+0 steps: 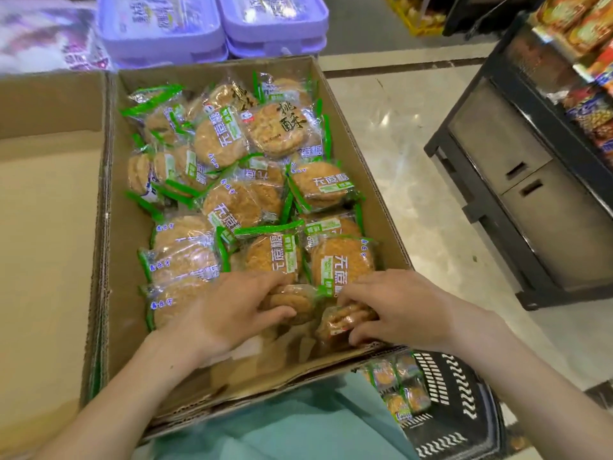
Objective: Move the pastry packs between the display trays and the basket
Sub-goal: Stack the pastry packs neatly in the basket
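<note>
A wide cardboard display tray (351, 127) is seen filling the middle of the view, and it is heaped with green-edged pastry packs (238, 200) lying flat and overlapping. A second cardboard tray (43, 194) is set touching its left wall, and only bare cardboard is shown in the visible part. A dark shelving unit (517, 180) is placed well apart at the right, and lilac lidded boxes (212, 24) are stacked beyond the far wall. A black basket (464, 403) is held low by the near right corner, with a few packs (401, 390) lying in it. Near the front wall, one pack (295, 302) is gripped by the left hand (229, 310), fingers curled over it. Another pack (338, 322) appears to be pinched by the right hand (394, 307), though its wrapper is blurred.
</note>
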Tool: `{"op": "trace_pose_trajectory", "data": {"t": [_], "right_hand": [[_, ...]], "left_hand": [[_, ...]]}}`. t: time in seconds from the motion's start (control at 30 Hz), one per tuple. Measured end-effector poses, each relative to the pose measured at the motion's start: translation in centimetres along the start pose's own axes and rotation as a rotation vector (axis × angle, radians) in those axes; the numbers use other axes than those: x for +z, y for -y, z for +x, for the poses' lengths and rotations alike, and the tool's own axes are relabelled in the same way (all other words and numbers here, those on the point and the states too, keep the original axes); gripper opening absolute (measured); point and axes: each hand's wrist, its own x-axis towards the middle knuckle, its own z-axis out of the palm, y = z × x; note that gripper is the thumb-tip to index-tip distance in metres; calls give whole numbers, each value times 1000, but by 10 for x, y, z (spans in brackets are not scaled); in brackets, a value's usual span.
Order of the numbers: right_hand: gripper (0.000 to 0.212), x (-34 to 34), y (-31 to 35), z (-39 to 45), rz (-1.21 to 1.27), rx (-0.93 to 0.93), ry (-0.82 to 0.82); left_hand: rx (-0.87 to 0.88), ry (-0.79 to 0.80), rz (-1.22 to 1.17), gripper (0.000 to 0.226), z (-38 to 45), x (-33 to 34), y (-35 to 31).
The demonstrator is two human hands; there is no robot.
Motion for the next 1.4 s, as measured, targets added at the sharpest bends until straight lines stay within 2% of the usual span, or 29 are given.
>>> {"op": "trace_pose_trajectory", "data": {"t": [0.07,0.13,0.23,0.33,0.47,0.57,0.67,0.77,0.9,1.0,1.1,1.17,1.27,1.33,1.4], "right_hand": [[33,1,-2,0,40,-21,-44],[28,0,-5,-2,179,-43,-90],[24,-13,-6,-8,645,-70,-201],[26,-31,13,4,936,-101,-337],[16,-37,80,39,1095,-160,-511],[38,-32,153,58,1247,-243,-484],[67,-13,224,70,1397,-284,-310],[62,12,301,73,1393,-387,-140],[71,56,421,74,1323,-446,105],[47,93,509,80,1265,-447,276],[44,128,582,89,1164,-458,377],[43,148,623,100,1087,-480,444],[37,180,675,128,986,-468,515],[37,205,705,156,849,-531,510],[39,235,738,193,710,-579,486]], "left_hand": [[-28,-84,-59,61,-9,-5,3],[-88,-228,-130,49,-28,-13,0],[-232,-489,-252,28,-63,-28,-11],[-444,-847,-550,41,-102,-33,-16],[-519,-1301,-944,50,-162,-25,-20],[-523,-1540,-1102,49,-223,-15,-21],[-533,-1708,-1170,61,-296,7,-20],[-617,-1910,-1192,75,-375,41,-24],[-720,-2193,-1249,47,-491,89,-31],[-854,-2389,-1172,42,-573,131,-31],[-979,-2580,-1137,32,-633,169,-31],[-1028,-2688,-1141,34,-659,190,-28],[-1142,-2798,-1155,33,-686,213,-11],[-1250,-2803,-1182,25,-701,227,13],[-1352,-2774,-1219,27,-716,235,50]]}}
